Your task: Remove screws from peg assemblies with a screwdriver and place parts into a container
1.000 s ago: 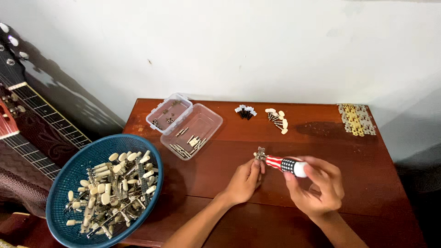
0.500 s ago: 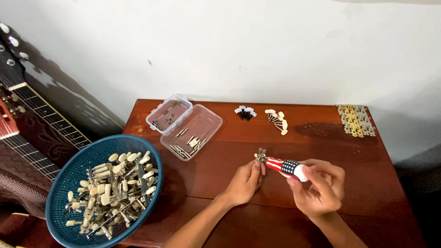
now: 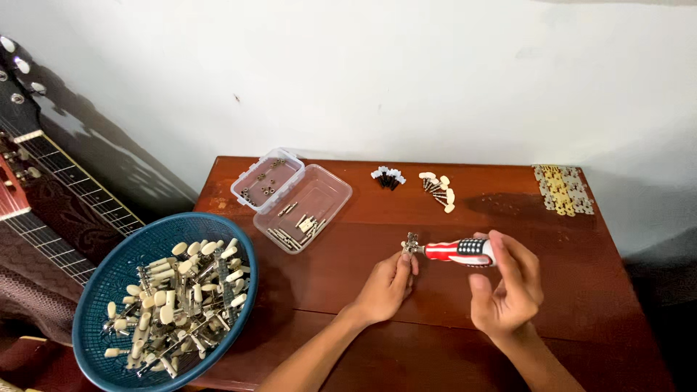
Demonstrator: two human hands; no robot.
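Holding one screwdriver [image 3: 459,251], two containers [image 3: 292,198] nearby

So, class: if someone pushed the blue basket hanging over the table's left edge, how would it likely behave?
The blue basket would probably tip, since it overhangs the table. Heaped with metal pegs, it likely feels heavy, and the loose load may shift and rattle.

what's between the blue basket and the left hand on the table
Only bare wooden table lies between the blue basket and the left hand, in the head view.
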